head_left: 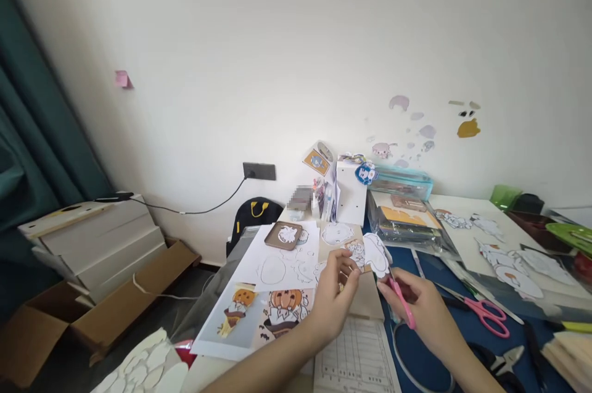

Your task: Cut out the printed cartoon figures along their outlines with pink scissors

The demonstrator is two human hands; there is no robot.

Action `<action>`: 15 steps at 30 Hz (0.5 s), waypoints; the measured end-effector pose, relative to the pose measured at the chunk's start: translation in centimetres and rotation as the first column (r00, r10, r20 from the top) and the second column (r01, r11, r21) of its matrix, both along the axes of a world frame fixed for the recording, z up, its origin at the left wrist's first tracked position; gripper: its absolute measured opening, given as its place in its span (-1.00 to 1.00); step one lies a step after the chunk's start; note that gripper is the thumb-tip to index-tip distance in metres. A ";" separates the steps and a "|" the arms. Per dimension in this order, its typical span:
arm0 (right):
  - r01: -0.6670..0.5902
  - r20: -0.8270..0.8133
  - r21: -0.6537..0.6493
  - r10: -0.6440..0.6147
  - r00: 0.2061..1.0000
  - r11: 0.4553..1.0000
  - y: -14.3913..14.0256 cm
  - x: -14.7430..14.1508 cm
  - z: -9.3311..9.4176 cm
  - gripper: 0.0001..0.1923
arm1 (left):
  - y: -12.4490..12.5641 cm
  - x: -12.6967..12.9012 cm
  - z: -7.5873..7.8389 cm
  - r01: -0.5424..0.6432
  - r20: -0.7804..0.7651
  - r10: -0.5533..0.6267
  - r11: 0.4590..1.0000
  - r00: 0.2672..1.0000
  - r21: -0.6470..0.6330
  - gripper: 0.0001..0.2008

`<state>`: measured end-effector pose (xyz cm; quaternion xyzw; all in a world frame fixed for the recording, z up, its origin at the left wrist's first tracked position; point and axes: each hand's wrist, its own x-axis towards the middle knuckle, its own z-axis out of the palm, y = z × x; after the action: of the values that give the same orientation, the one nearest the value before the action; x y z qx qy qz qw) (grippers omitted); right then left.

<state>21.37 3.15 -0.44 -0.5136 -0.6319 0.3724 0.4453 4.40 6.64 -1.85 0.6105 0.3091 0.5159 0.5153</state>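
My right hand [420,303] grips a pair of pink-handled scissors [403,301], with the blades pointing up toward a white paper cutout [375,254]. The cutout has a black outline and sits right at the blades; what supports it is not clear. To the left of it is my left hand [338,291], its fingers curled but apart, with no object visible in them. Behind that hand lie paper sheets with line drawings [272,269] and a printed pumpkin picture [284,313]. A brown tray [283,236] holding a small paper cutout rests on the sheets.
A second pair of pink scissors [485,316] and pliers [506,359] lie on the blue mat at right. More paper cutouts [513,269] sit beyond. A form sheet [356,356] is below my hands. Cardboard boxes [124,300] stand at left; a white organizer [351,192] is by the wall.
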 end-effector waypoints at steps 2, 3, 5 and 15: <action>-0.004 0.011 0.054 0.003 1.000 0.999 0.0 -0.9 1.4 -0.78 | 0.5 0.4 1.8 -0.038 0.057 0.035 0.998 0.998 0.051 -0.73; -0.010 0.010 0.079 0.010 1.000 0.997 0.1 -1.5 2.5 -0.79 | 0.7 0.6 3.0 -0.052 0.090 0.045 0.996 0.995 0.076 -0.74; -0.025 -0.009 0.123 0.027 1.000 0.992 0.4 -2.6 5.0 -0.80 | 1.1 1.1 5.9 -0.077 0.159 0.057 0.990 0.986 0.119 -0.77; -0.042 0.013 0.332 0.040 0.999 0.942 1.0 -5.3 13.1 -0.80 | -1.0 0.5 14.2 -0.114 0.339 0.055 0.981 0.939 0.158 -0.83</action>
<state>16.04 4.12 12.64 -0.4191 -0.6976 0.2682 0.5155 4.86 5.59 12.35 0.5436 0.1972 0.6585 0.4816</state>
